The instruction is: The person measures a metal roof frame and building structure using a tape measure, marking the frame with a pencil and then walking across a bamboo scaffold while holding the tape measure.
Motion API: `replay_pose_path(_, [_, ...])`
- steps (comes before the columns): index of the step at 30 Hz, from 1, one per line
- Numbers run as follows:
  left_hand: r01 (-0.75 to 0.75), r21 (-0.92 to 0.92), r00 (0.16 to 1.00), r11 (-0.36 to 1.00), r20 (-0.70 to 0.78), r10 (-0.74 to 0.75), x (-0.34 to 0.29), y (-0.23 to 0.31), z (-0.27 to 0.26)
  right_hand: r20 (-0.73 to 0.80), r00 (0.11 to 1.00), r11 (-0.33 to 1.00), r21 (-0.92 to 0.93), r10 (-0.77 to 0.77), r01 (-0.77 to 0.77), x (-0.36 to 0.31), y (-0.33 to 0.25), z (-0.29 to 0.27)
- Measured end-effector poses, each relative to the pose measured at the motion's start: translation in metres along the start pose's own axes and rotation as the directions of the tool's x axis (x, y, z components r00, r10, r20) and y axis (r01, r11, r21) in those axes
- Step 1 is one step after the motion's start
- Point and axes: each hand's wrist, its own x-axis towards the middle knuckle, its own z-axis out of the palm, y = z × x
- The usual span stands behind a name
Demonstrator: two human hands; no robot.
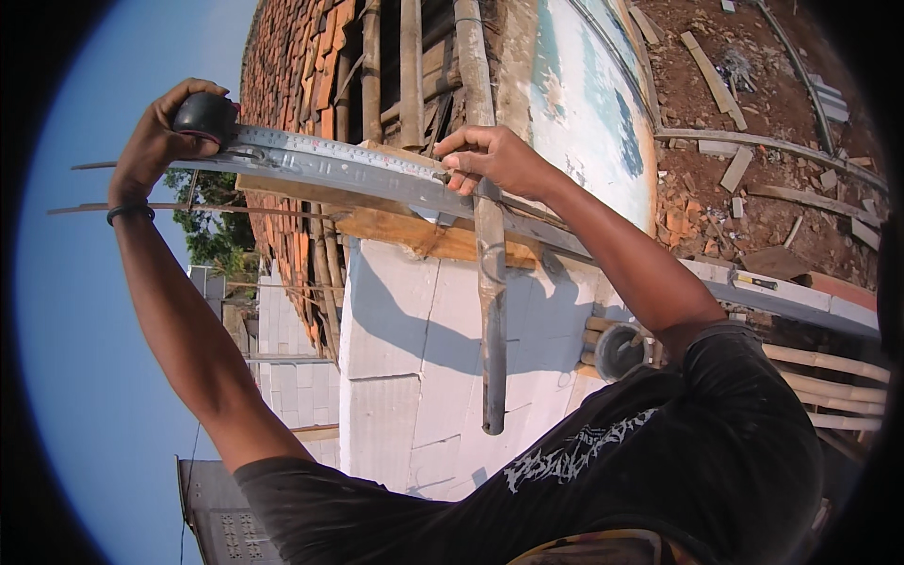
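"Where's the tape (205, 118)?"

"In my left grip (151, 141), fingers and thumb clasped about its black case. The blade (330, 149) reaches my right grip (499, 162), whose fingers curl at its far end; I cannot tell whether they pinch it."

"What edges are near?"

"The grey beam (348, 179) runs just below the blade, between my two grips. A board (405, 234) lies below that, nearer my body. The pole (492, 311) crosses the beam, hanging below my right grip."

"And room to move?"

"Left of my left grip is open sky (75, 282). Roof tiles (292, 56) slope beyond the blade; the white wall (381, 405) stands below both grips."

"Which way does the blade point?"

"Rightward from my left grip, dipping slightly toward my right, its long axis nearly parallel to the beam."
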Motion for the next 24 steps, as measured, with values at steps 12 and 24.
replay_pose_path(12, [-0.036, 0.055, 0.999, 0.998, 0.041, 0.034, -0.002, 0.000, -0.002, -0.229, 0.970, 0.983, 0.136, -0.087, 0.120, 0.013, -0.010, 0.017])
replay_pose_path(24, [-0.037, 0.103, 0.999, 0.994, 0.006, 0.037, 0.002, -0.003, -0.002, -0.326, 0.941, 0.983, 0.124, -0.090, 0.137, 0.009, 0.008, -0.008])
